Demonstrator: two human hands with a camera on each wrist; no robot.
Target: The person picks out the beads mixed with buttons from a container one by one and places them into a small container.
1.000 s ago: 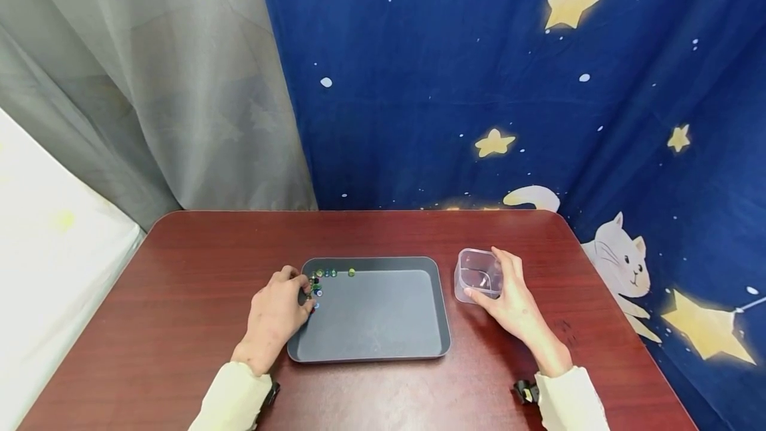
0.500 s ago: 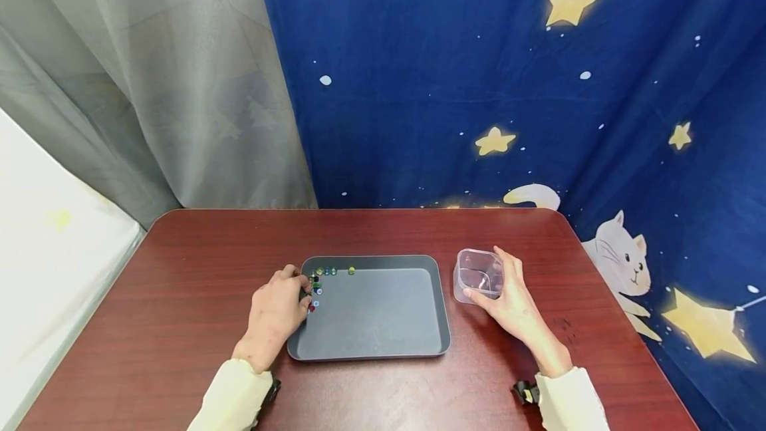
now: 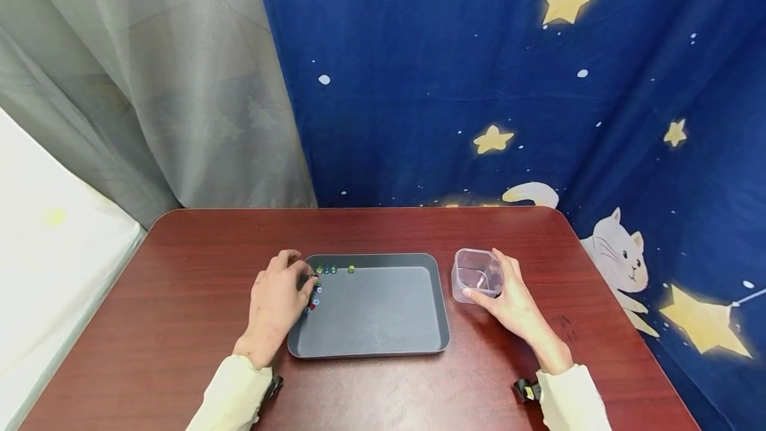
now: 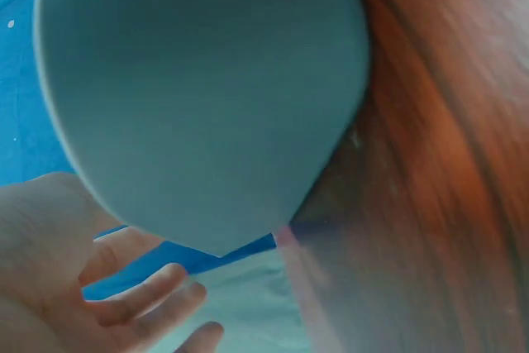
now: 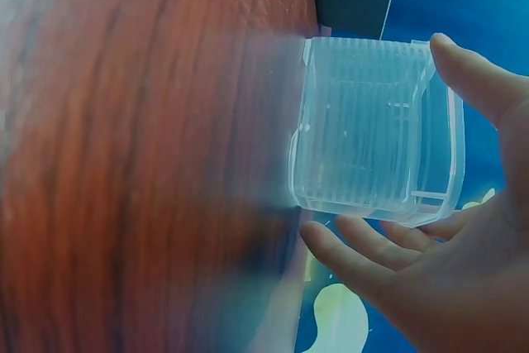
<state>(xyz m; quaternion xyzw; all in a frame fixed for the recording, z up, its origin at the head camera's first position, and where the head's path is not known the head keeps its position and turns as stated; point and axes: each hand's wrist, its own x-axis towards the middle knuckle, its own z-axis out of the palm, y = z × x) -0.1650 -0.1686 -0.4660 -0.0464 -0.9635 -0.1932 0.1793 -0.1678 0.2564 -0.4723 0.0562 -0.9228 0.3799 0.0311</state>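
Small glass marbles (image 3: 319,290), several of them, lie along the left and back walls inside a grey rectangular tray (image 3: 383,311). My left hand (image 3: 276,298) reaches over the tray's left wall, thumb and index finger close to the marbles. In the left wrist view the outer fingers of the left hand (image 4: 124,295) are spread and loosely bent; the tray wall (image 4: 207,121) hides the fingertips nearest the marbles. To the right of the tray, my right hand (image 3: 511,301) holds a clear plastic box (image 5: 372,130) upright on the table, thumb on one side, fingers on the other.
The reddish-brown wooden table (image 3: 383,391) carries the tray and the box. Behind it hang a grey curtain (image 3: 203,85) and a blue curtain (image 3: 407,85) with stars. A white sheet (image 3: 54,271) hangs at the left.
My left hand has shifted a little toward the back of the tray, and marbles near its front left side now show. The right hand and the box stay in place.
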